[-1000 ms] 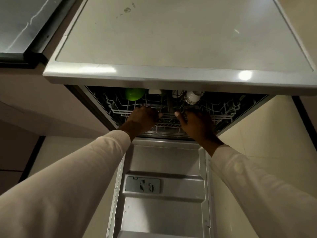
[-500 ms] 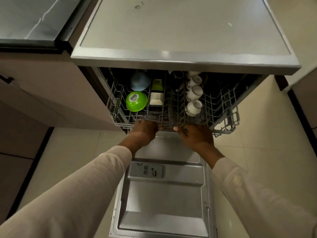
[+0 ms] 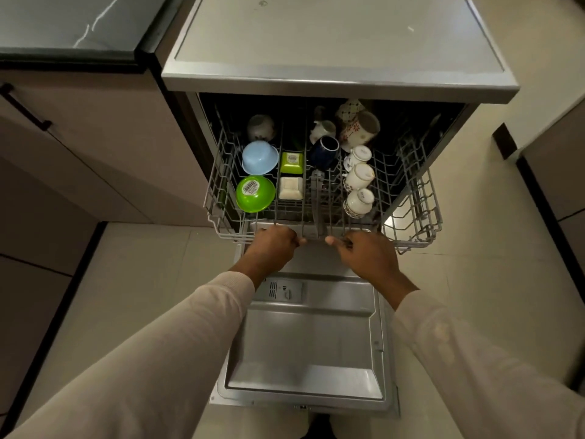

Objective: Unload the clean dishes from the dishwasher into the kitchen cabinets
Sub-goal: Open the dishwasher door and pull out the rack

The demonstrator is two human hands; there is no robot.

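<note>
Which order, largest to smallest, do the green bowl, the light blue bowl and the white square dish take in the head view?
1. green bowl, light blue bowl: alike; green sits nearer, so unranked.
2. white square dish.

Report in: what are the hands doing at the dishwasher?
Left hand and right hand grip upper rack front rail. Rack partly out, green bowl and cups not yet lifted. Nothing blocking the dishes.

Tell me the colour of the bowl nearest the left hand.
The bowl is bright green, with a white label; head view.
</note>
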